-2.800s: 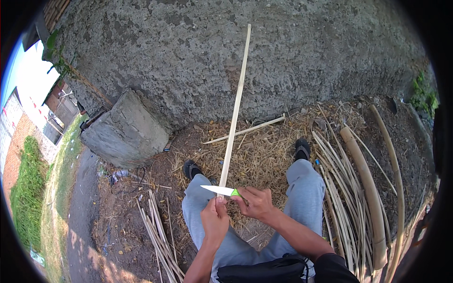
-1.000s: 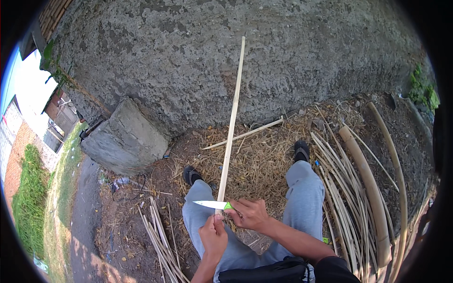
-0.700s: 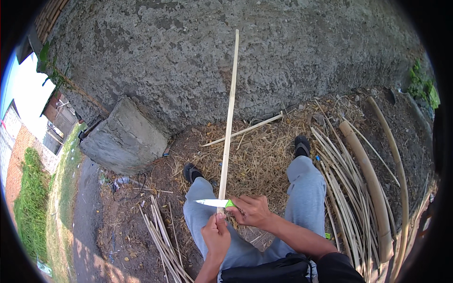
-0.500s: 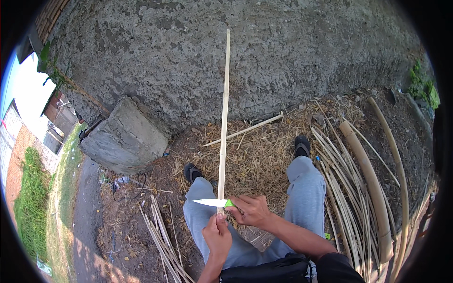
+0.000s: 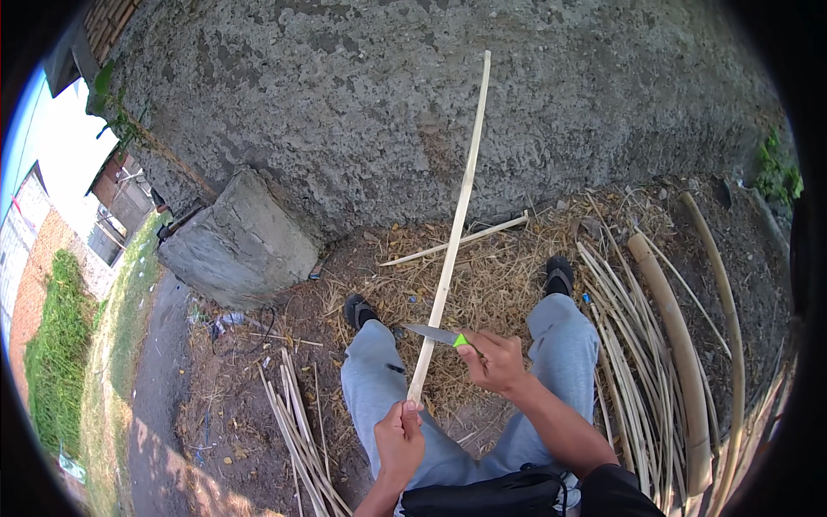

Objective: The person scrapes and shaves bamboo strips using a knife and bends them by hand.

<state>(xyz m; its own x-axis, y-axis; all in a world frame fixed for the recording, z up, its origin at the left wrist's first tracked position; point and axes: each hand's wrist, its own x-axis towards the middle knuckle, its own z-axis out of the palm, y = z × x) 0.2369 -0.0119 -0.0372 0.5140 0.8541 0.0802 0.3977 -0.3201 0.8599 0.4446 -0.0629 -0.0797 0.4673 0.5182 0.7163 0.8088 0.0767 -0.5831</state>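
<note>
My left hand [image 5: 401,439] pinches the near end of a long, pale bamboo strip [image 5: 458,220] between thumb and fingers. The strip slants away up and to the right, bowing slightly, and its far end shows against the rough wall. Closed around a knife [image 5: 435,333] with a bright green handle is my right hand [image 5: 495,360]. Its grey blade points left and lies across the strip, a short way beyond my left hand. Whether the edge touches the strip I cannot tell. Most of the knife's handle is hidden in my fist.
A rough grey wall [image 5: 362,112] stands ahead, with a concrete block [image 5: 245,246] at left. Several split strips [image 5: 633,353] lie at right beside thick bamboo pieces [image 5: 676,345]; more strips [image 5: 297,431] lie at lower left. Shavings [image 5: 405,345] cover the ground between my feet.
The strip's far end has swung to the right. My right hand and the knife have moved forward along the strip and right, away from my left hand. The blade has tilted.
</note>
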